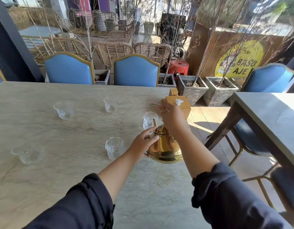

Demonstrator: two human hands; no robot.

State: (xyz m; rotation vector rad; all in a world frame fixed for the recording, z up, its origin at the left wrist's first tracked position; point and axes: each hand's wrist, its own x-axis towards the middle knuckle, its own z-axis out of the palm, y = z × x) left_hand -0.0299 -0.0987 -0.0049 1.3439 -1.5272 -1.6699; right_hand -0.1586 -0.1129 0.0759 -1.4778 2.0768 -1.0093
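We see the golden teapot [165, 146] near the right edge of the tabletop [77, 162], between the two hands. The right hand [171, 117] is above it, with fingers curled around the thin handle [157, 106], so it grips the teapot from the top. The left hand [143, 141] lies on the left side of the teapot's body. Its fingers are rather straight and a little spread, pressing on the metal near the lid, and the thumb is lower on the side. We cannot tell if the base of the teapot touches the tabletop.

The spout [154, 123] points away from us, and its tip is just in front of a clear glass [149, 119]. A second glass [114, 147] stands just beside the left hand. Three more glasses [63, 109] stand well apart on the left and far side. A wooden tissue box [179, 105] is behind the right hand, and blue chairs [136, 70] stand at the far edge.
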